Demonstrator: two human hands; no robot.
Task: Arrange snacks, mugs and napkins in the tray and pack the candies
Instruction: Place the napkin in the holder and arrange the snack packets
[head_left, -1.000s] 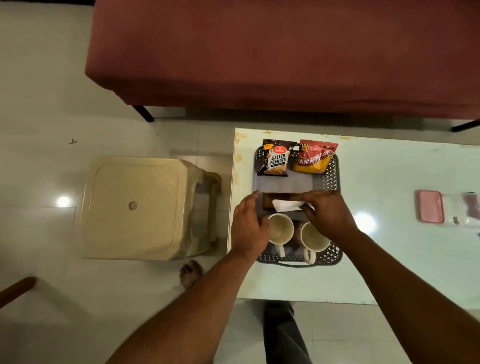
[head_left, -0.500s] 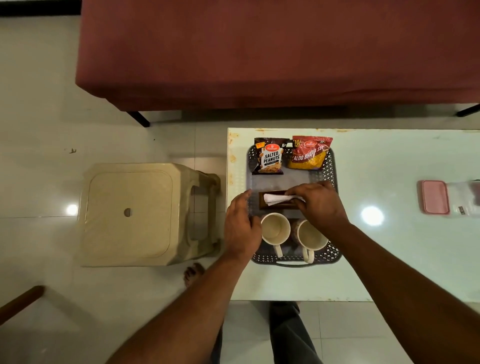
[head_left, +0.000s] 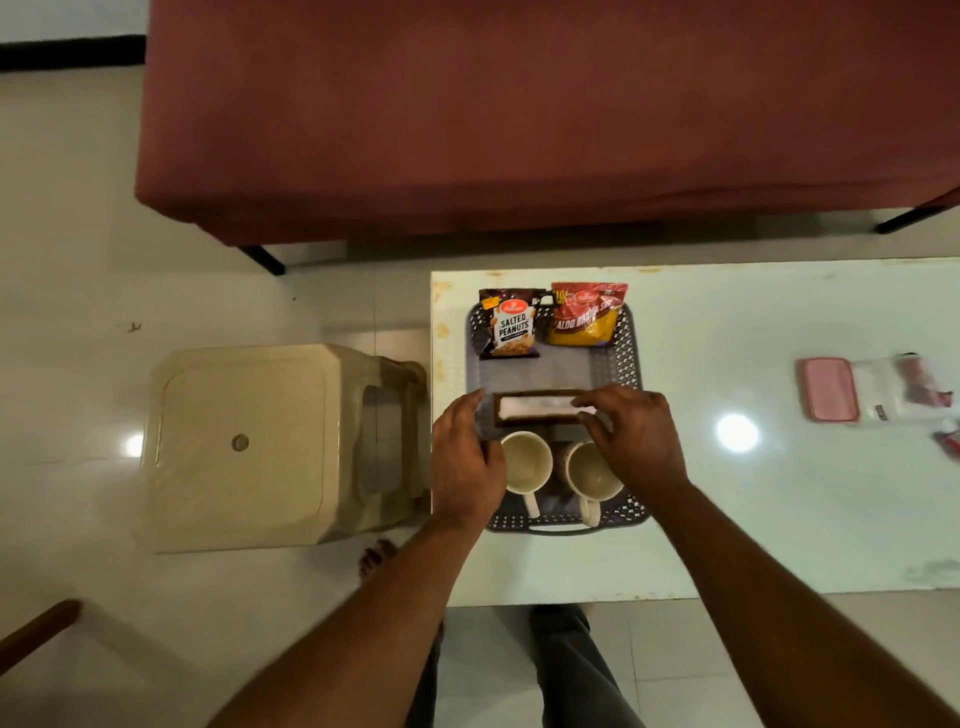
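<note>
A dark lattice tray (head_left: 631, 358) sits on the pale table. At its far end lie a salted peanuts pack (head_left: 511, 327) and a red-and-yellow aloo bhujia pack (head_left: 587, 314). A brown napkin holder (head_left: 535, 397) lies across the middle with a white napkin (head_left: 535, 408) flat inside it. Two cream mugs (head_left: 524, 462) (head_left: 592, 470) stand at the near end, handles toward me. My left hand (head_left: 465, 457) grips the holder's left end. My right hand (head_left: 634, 431) pinches the napkin's right end, covering part of the right mug.
A pink lidded box (head_left: 826, 389) and a clear plastic bag with red items (head_left: 904, 389) lie far right on the table. A beige plastic stool (head_left: 249, 441) stands left of the table. A maroon sofa (head_left: 519, 114) fills the back. My foot (head_left: 376, 556) shows below.
The napkin, held bunched above the holder before, now lies flat inside it. My right hand slid right to the holder's end; my left hand stayed at the left end.
</note>
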